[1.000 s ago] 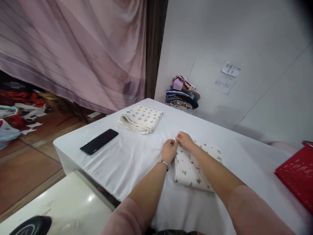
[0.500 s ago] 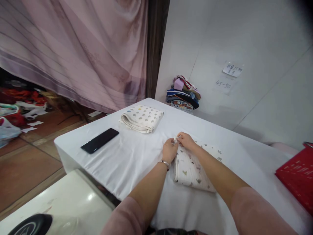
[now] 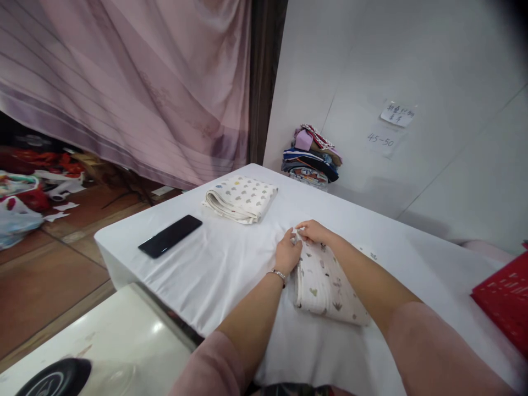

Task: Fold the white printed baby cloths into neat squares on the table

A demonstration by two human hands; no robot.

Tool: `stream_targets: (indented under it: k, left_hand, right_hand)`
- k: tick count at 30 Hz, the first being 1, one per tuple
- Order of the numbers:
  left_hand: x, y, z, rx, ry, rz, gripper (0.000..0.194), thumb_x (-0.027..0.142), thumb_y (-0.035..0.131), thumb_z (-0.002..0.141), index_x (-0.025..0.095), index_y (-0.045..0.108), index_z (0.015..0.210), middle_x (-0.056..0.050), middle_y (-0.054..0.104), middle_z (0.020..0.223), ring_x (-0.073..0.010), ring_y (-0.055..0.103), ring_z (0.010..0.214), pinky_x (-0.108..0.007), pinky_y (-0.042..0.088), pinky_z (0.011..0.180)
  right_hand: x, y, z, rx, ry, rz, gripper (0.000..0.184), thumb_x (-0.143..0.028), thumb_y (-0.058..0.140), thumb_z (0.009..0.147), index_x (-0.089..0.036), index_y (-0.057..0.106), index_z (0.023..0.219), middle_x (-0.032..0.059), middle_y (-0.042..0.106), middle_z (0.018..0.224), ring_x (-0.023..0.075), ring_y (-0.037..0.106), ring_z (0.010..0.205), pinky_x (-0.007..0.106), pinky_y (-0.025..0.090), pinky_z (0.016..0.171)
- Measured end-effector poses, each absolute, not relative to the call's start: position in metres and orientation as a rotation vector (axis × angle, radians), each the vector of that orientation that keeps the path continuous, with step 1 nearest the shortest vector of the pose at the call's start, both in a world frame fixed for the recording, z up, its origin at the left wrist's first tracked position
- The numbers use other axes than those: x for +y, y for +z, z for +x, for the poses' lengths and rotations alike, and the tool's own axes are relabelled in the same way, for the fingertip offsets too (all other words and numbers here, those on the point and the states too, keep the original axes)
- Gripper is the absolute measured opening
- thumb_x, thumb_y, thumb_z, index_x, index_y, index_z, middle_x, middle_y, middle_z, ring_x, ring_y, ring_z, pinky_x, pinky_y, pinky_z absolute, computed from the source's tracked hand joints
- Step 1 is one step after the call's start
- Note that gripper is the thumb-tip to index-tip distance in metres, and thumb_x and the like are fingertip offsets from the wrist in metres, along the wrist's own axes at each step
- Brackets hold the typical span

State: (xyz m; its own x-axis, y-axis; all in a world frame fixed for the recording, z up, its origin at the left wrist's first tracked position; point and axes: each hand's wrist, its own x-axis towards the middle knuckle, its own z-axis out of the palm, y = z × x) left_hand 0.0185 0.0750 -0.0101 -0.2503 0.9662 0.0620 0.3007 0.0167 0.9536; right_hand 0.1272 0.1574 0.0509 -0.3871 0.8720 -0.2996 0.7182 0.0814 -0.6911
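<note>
Right fingers (image 3: 308, 224) now straighter, slightly parted, left fingers (image 3: 288, 238) curled, both at far corner of nearer cloth (image 3: 319, 283), hold unclear

We look out from one camera worn on the person's head; it faces forward and down across the white table (image 3: 223, 258); the left hand (image 3: 287, 256) and right hand (image 3: 315, 231) lie near us, the grey wall (image 3: 433, 55) farther off.
</note>
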Motion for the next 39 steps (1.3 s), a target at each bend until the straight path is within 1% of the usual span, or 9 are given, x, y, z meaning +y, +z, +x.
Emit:
stream_targets:
  k: [6,11,20,26,30,32,35,37,39]
  left_hand:
    - [0.075,-0.011,0.018,1.616,1.242,1.323,0.056,0.022,0.053,0.077,0.019,0.042,0.133,-0.006,0.061,0.119,-0.0121,0.061,0.074,-0.026,0.045,0.078]
    - [0.074,-0.009,0.017,1.608,1.228,1.346,0.057,0.023,0.052,0.077,0.018,0.041,0.134,-0.006,0.061,0.12,-0.0116,0.06,0.07,-0.027,0.046,0.076]
    - [0.075,-0.007,0.017,1.594,1.208,1.334,0.055,0.025,0.054,0.079,0.019,0.044,0.132,-0.008,0.06,0.122,-0.0171,0.062,0.093,-0.03,0.044,0.087]
    - [0.076,-0.006,0.017,1.566,1.185,1.32,0.059,0.027,0.058,0.076,0.019,0.044,0.133,-0.01,0.059,0.123,-0.0194,0.061,0.097,-0.031,0.044,0.089]
    - [0.075,-0.004,0.017,1.587,1.165,1.306,0.057,0.021,0.057,0.075,0.017,0.046,0.131,-0.012,0.059,0.123,-0.0205,0.059,0.106,-0.031,0.042,0.092]
    - [0.075,-0.004,0.017,1.581,1.167,1.315,0.056,0.019,0.055,0.076,0.016,0.046,0.131,-0.012,0.059,0.122,-0.0202,0.057,0.109,-0.031,0.041,0.094]
    - [0.076,-0.006,0.017,1.57,1.174,1.34,0.054,0.017,0.051,0.077,0.016,0.047,0.131,-0.011,0.06,0.122,-0.0197,0.056,0.111,-0.031,0.04,0.097]
    - [0.076,-0.007,0.017,1.57,1.18,1.353,0.052,0.016,0.049,0.078,0.016,0.048,0.13,-0.01,0.06,0.122,-0.0197,0.056,0.111,-0.031,0.039,0.097]
    - [0.076,-0.007,0.017,1.578,1.182,1.37,0.051,0.015,0.049,0.078,0.018,0.05,0.129,-0.009,0.06,0.121,-0.0204,0.056,0.11,-0.032,0.04,0.097]
  right_hand:
    - [0.162,0.052,0.127,-2.214,1.183,-1.699,0.017,-0.019,0.053,0.081,-0.017,0.063,0.096,-0.0046,0.058,0.049,0.0056,0.045,0.033,0.015,0.031,0.034]
    - [0.161,0.052,0.128,-2.24,1.168,-1.734,0.017,-0.015,0.056,0.077,-0.016,0.062,0.093,-0.0044,0.058,0.048,0.0071,0.047,0.034,0.017,0.034,0.036]
    - [0.157,0.05,0.123,-2.259,0.823,-1.781,0.015,-0.014,0.055,0.074,-0.017,0.062,0.087,-0.006,0.056,0.046,0.0075,0.046,0.035,0.019,0.035,0.042]
    - [0.157,0.048,0.118,-2.294,0.647,-1.786,0.011,-0.018,0.055,0.074,-0.018,0.065,0.08,-0.0047,0.055,0.047,0.008,0.047,0.039,0.02,0.034,0.047]
    - [0.157,0.042,0.119,-2.313,0.699,-1.772,0.018,-0.021,0.051,0.079,-0.017,0.065,0.089,-0.0045,0.057,0.049,0.0086,0.049,0.039,0.02,0.035,0.048]
    - [0.156,0.039,0.121,-2.302,0.709,-1.767,0.026,-0.021,0.049,0.081,-0.017,0.062,0.103,-0.0044,0.058,0.052,0.0091,0.051,0.041,0.02,0.036,0.05]
    - [0.148,0.036,0.123,-2.268,0.653,-1.757,0.04,-0.022,0.048,0.083,-0.018,0.05,0.123,-0.0029,0.062,0.062,0.0108,0.055,0.052,0.021,0.037,0.055]
    - [0.141,0.035,0.123,-2.241,0.587,-1.756,0.042,-0.024,0.049,0.083,-0.02,0.046,0.125,-0.0006,0.064,0.072,0.0125,0.058,0.064,0.021,0.036,0.059]
    - [0.134,0.033,0.122,-2.21,0.526,-1.777,0.038,-0.026,0.05,0.083,-0.02,0.047,0.12,0.0018,0.065,0.079,0.0148,0.059,0.073,0.022,0.035,0.06]
